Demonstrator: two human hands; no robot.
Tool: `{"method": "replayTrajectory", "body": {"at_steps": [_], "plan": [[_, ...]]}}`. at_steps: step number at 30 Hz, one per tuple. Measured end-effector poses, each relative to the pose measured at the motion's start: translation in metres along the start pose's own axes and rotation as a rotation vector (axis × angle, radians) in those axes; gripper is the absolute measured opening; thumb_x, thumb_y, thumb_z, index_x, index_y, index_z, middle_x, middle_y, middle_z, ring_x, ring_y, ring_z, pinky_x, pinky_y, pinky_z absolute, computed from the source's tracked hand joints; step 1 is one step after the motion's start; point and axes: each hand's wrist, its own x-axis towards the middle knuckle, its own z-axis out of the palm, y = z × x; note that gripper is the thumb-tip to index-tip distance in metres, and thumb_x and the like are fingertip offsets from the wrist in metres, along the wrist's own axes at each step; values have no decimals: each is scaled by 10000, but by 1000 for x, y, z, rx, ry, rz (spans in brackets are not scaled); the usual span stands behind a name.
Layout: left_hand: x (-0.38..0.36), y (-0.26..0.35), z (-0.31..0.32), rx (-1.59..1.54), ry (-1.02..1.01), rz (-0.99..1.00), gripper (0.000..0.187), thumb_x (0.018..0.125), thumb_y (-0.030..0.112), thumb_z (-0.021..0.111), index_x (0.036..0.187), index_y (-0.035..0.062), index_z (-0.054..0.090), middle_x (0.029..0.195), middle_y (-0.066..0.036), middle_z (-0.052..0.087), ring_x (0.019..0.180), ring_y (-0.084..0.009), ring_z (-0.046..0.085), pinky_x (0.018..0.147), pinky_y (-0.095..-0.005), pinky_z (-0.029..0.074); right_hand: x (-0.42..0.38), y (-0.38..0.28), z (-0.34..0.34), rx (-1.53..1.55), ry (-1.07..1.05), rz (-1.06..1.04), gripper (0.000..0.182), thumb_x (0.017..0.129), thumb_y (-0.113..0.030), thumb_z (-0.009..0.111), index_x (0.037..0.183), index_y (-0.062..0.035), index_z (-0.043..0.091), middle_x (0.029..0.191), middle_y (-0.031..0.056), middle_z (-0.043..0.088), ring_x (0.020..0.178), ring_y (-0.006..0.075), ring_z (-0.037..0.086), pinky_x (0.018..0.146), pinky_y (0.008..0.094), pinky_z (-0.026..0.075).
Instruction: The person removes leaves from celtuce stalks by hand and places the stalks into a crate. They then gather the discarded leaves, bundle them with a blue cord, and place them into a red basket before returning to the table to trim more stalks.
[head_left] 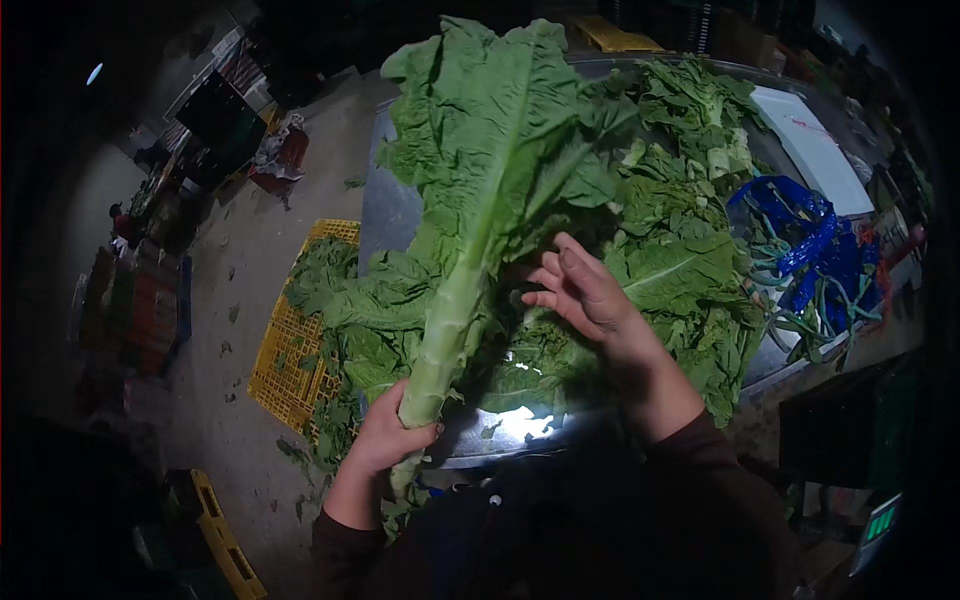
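My left hand (382,432) is wrapped round the lower end of a thick pale-green celtuce stalk (446,325). The celtuce tilts up and away from me, its big crinkled leaves fanning out at the top. Just right of the stalk, my right hand (588,292) is raised with its fingers curled loosely and apart, nothing in its grasp. Loose celtuce leaves (690,275) lie heaped on the metal table beyond and to the right of that hand. Part of the heap is hidden behind the stalk and its leaves.
The metal table (378,215) shines near its front edge. On its right are blue strapping (805,235) and a white board (815,150). A yellow plastic pallet (290,375) with leaves on it lies on the floor at left. A lit green display (881,520) is at lower right.
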Motion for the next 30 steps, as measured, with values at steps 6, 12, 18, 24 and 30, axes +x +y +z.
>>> {"method": "replayTrajectory", "body": {"at_steps": [6,12,18,24,30], "plan": [[-24,-6,-7,307,136,125,523,648,206,736,1121,57,571,921,-111,662,823,-206,652,733,-329,499,-36,-31,36,329,77,-162,468,910,-354,568,1248,-49,461,1220,85,545,1147,251,525,941,446,441],[-39,-15,-31,603,104,273,518,595,175,750,1081,84,595,915,-155,656,840,-320,653,723,-369,514,-104,-11,54,196,170,-281,590,902,-397,559,1345,-54,374,1301,135,498,1182,290,507,994,487,407],[-49,-17,-34,832,313,570,557,509,113,770,1041,91,609,918,-122,639,839,-316,628,726,-377,503,-205,-17,85,-1002,422,-262,301,902,-299,606,970,-5,617,832,49,647,716,91,579,633,227,458],[-44,-14,-3,908,350,830,562,514,61,740,1054,85,589,897,-123,618,815,-325,599,704,-403,481,-280,-34,151,-807,903,-646,336,920,-325,571,769,-24,574,663,-3,568,593,53,517,550,203,405],[-48,-11,37,1024,402,941,606,510,41,721,1093,103,567,921,-108,604,828,-331,577,719,-411,460,-294,-28,134,-1111,1256,-539,470,846,-411,631,643,7,564,513,92,534,479,161,510,494,306,412]]}}
